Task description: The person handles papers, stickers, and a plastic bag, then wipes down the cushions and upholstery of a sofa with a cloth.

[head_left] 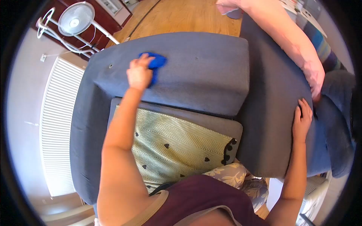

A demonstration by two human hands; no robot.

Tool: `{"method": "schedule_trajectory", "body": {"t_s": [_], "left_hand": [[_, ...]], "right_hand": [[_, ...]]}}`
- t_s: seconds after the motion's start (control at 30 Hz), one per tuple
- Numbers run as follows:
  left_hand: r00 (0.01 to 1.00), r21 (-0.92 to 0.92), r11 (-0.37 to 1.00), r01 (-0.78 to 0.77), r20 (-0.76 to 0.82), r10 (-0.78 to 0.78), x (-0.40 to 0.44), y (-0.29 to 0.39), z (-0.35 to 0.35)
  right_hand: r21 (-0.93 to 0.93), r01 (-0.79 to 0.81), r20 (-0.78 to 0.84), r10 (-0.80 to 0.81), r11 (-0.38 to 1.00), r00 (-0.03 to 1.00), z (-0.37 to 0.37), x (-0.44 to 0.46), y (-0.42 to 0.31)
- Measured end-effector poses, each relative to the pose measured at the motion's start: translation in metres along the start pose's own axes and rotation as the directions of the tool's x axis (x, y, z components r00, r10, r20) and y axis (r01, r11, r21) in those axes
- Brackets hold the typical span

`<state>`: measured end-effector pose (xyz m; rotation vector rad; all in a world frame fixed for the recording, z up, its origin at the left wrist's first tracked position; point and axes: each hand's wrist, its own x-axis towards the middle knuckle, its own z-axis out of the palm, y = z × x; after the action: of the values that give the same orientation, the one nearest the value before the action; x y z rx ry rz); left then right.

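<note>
My left hand [139, 74] is closed on a blue cloth [156, 61]. It presses the cloth against the top of the blue-grey sofa's long padded back [203, 71]. Part of the cloth is hidden under my fingers. Off to the right, my right hand [302, 116] lies on the sofa's side section [273, 109], fingers stretched out and holding nothing that I can see. Below my left forearm, a pale green zigzag throw [177, 139] with black hearts and a dark pompom edge covers the seat.
A long pink, rumpled piece, seemingly fabric [290, 41], drapes along the right side, near dark blue fabric [335, 113]. A fan-like round device on a white frame [76, 19] stands back left. A white radiator [60, 124] lines the left wall. Wooden floor [196, 17] lies beyond the sofa.
</note>
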<state>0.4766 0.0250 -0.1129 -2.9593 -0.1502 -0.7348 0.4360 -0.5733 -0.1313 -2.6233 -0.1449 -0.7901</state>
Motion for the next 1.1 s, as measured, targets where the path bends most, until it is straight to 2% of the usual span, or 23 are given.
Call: {"method": "schedule_trajectory", "body": {"t_s": [0.03, 0.1, 0.13, 0.2, 0.23, 0.27, 0.3, 0.33, 0.4, 0.43, 0.47, 0.5, 0.57, 0.6, 0.63, 0.7, 0.8, 0.83, 0.9, 1.0, 1.03, 1.07, 1.1], "left_hand": [[0.982, 0.036, 0.983, 0.179, 0.052, -0.181, 0.005, -0.050, 0.009], [0.784, 0.175, 0.792, 0.584, 0.129, -0.607, 0.015, -0.103, -0.010], [0.775, 0.170, 0.783, 0.598, 0.127, -0.619, 0.019, -0.108, 0.003], [0.722, 0.069, 0.720, 0.691, -0.122, -0.681, 0.007, -0.110, 0.030], [0.812, -0.024, 0.831, 0.556, -0.195, -0.549, -0.007, -0.080, 0.022], [0.809, -0.143, 0.823, 0.550, -0.152, -0.567, -0.015, -0.047, 0.013], [0.890, -0.229, 0.920, 0.316, -0.263, -0.372, -0.031, -0.026, 0.018], [0.907, -0.285, 0.934, 0.218, -0.295, -0.301, -0.049, 0.002, 0.015], [0.933, -0.316, 0.945, 0.082, -0.309, -0.184, -0.068, 0.022, 0.009], [0.951, -0.302, 0.952, 0.041, -0.280, -0.129, -0.073, 0.018, 0.006], [0.972, -0.308, 0.951, 0.002, -0.224, -0.074, -0.072, -0.002, 0.005], [0.964, -0.316, 0.947, -0.058, -0.265, -0.030, -0.070, -0.023, 0.014], [0.966, -0.283, 0.959, -0.011, -0.250, -0.063, -0.063, -0.058, 0.015], [0.953, -0.266, 0.962, 0.056, -0.272, -0.131, -0.060, -0.084, 0.024], [0.934, -0.248, 0.961, 0.126, -0.296, -0.199, -0.060, -0.113, 0.035], [0.886, -0.158, 0.913, 0.377, -0.226, -0.405, -0.057, -0.180, 0.050], [0.742, -0.012, 0.746, 0.666, -0.091, -0.664, -0.033, -0.259, 0.040], [0.672, 0.029, 0.672, 0.740, -0.038, -0.739, -0.022, -0.274, 0.038], [0.504, -0.060, 0.503, 0.862, 0.009, -0.864, -0.001, -0.269, 0.027], [0.461, -0.222, 0.451, 0.865, -0.007, -0.887, 0.011, -0.241, 0.032], [0.566, -0.240, 0.554, 0.797, -0.023, -0.824, 0.009, -0.215, 0.033], [0.785, -0.083, 0.798, 0.597, -0.143, -0.602, 0.003, -0.172, 0.024], [0.857, -0.135, 0.894, 0.427, -0.255, -0.448, -0.007, -0.131, 0.023]], "right_hand": [[-0.022, -0.009, 0.007, 0.009, 1.000, 1.000, 0.000, 0.001, 0.001], [-0.040, 0.039, -0.003, -0.039, 0.998, 0.999, 0.001, 0.003, 0.001], [-0.087, 0.020, -0.004, -0.020, 0.996, 1.000, 0.004, 0.004, 0.003], [-0.123, -0.015, -0.003, 0.014, 0.992, 1.000, 0.004, 0.004, -0.001], [-0.110, -0.009, -0.012, 0.008, 0.994, 1.000, 0.003, 0.005, -0.005], [-0.119, 0.007, -0.015, -0.009, 0.993, 1.000, 0.005, 0.006, -0.005], [-0.138, 0.023, -0.028, -0.027, 0.990, 0.999, 0.006, 0.006, -0.003], [-0.148, 0.053, -0.033, -0.058, 0.988, 0.998, 0.007, 0.005, 0.003], [-0.229, -0.122, 0.086, 0.145, 0.966, 0.986, 0.018, 0.016, 0.012], [-0.127, -0.108, 0.122, 0.124, 0.986, 0.985, 0.023, 0.029, -0.028], [-0.062, 0.029, 0.107, -0.022, 0.998, 0.994, 0.029, 0.039, -0.092], [0.021, 0.266, 0.152, -0.266, 0.964, 0.952, 0.034, 0.053, -0.151], [0.185, 0.433, 0.177, -0.463, 0.882, 0.868, 0.060, 0.066, -0.235], [0.153, 0.505, 0.166, -0.526, 0.850, 0.834, 0.082, 0.068, -0.255], [0.163, 0.525, 0.186, -0.549, 0.835, 0.815, 0.103, 0.071, -0.268], [0.181, 0.510, 0.210, -0.540, 0.841, 0.815, 0.141, 0.072, -0.286], [-0.001, 0.542, 0.179, -0.533, 0.841, 0.827, 0.162, 0.066, -0.302], [-0.007, 0.538, 0.176, -0.529, 0.843, 0.830, 0.165, 0.068, -0.305], [0.019, 0.530, 0.187, -0.524, 0.848, 0.831, 0.160, 0.067, -0.303], [0.004, 0.502, 0.202, -0.492, 0.865, 0.847, 0.158, 0.068, -0.303], [0.004, 0.496, 0.203, -0.486, 0.869, 0.850, 0.160, 0.067, -0.307], [-0.008, 0.496, 0.216, -0.482, 0.869, 0.849, 0.161, 0.068, -0.307], [-0.008, 0.500, 0.214, -0.487, 0.866, 0.847, 0.162, 0.067, -0.306]]}}
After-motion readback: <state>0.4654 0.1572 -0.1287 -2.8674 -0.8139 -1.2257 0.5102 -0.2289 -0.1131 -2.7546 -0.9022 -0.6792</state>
